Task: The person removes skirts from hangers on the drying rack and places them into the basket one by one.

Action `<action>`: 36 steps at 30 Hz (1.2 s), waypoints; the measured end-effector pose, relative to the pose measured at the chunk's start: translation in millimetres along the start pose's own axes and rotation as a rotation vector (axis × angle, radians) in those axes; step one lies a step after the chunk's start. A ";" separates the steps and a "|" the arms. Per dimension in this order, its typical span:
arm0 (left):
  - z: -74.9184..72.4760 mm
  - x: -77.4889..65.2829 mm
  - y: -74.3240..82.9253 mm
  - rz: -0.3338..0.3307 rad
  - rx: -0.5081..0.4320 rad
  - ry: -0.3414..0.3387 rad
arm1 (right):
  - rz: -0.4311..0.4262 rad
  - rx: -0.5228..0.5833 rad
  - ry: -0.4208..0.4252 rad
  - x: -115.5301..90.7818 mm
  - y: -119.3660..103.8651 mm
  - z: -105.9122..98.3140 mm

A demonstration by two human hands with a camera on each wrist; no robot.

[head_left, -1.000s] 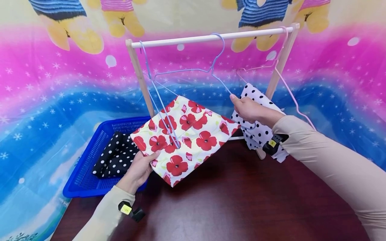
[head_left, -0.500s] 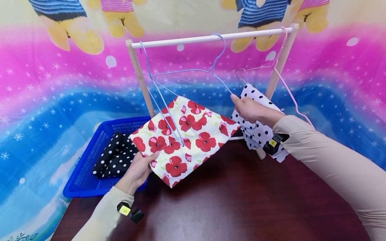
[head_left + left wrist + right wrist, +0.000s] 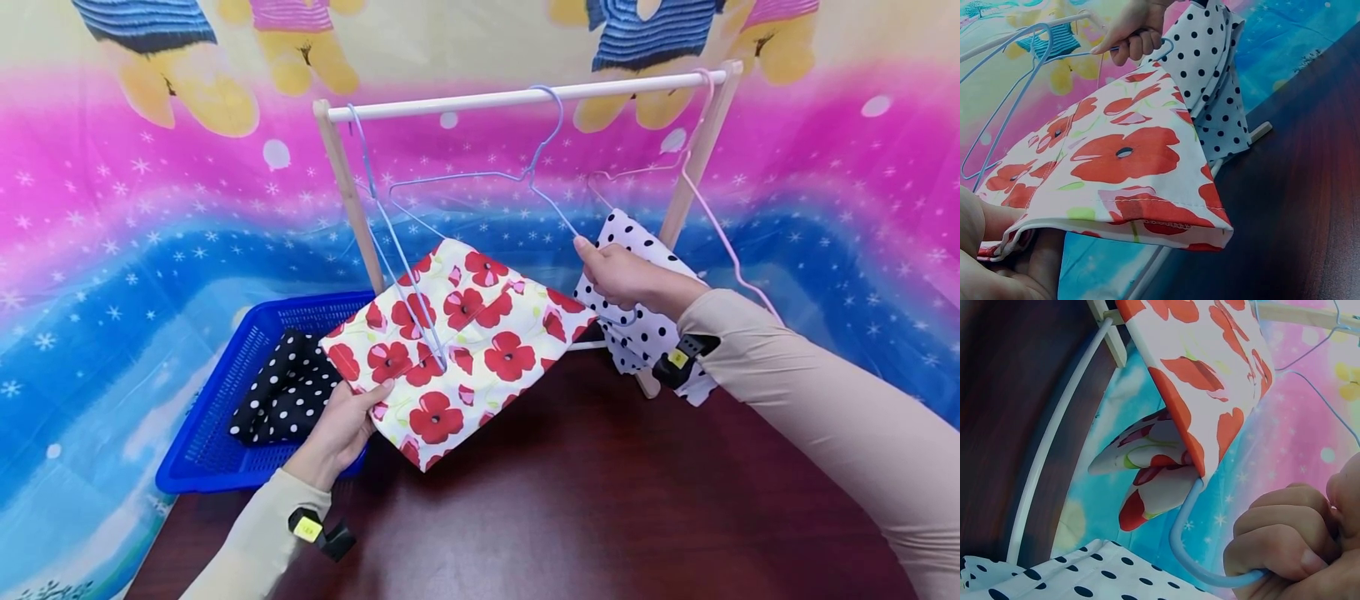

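Note:
A cream cloth with red poppies (image 3: pixel 510 354) hangs slanted on a blue wire hanger (image 3: pixel 459 176), which hooks over the rack's top bar. At its lower left edge my left hand (image 3: pixel 341 425) pinches the cloth, thumb on top and fingers beneath; the left wrist view shows the folded layers between them. My right hand (image 3: pixel 618 271) grips the hanger's right end, its fingers (image 3: pixel 1282 519) curled round the wire. There the bent wire (image 3: pixel 1188 550) comes out of the cloth's corner. Another blue hanger (image 3: pixel 405 267) without cloth overlaps the poppy cloth.
The wooden rack (image 3: pixel 442 103) stands on a dark red table (image 3: pixel 600 500). Behind my right hand, a white cloth with black dots (image 3: pixel 648 242) hangs from a pink hanger (image 3: pixel 716 212). A blue basket (image 3: pixel 202 475) at left holds a black polka-dot cloth (image 3: pixel 288 392).
My left hand and the cloth's lower edge have shifted very slightly left and down. The bare blue hanger sways a little over the cloth. My right hand stays on the hanger's end.

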State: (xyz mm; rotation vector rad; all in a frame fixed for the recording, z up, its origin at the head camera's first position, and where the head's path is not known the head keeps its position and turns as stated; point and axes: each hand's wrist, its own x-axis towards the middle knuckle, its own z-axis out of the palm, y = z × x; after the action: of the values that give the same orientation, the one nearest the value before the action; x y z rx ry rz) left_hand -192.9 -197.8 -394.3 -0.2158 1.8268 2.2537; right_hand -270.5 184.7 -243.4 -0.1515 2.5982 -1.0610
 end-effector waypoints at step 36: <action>-2.0 -3.9 2.3 0.000 0.011 0.002 | 0.010 0.029 -0.007 0.2 0.6 -0.6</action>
State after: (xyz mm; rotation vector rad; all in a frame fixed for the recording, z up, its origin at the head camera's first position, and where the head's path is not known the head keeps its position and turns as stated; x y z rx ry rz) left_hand -189.8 -200.5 -391.5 -0.2165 1.8396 2.2443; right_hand -270.9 185.5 -243.6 -0.1345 2.5730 -1.0926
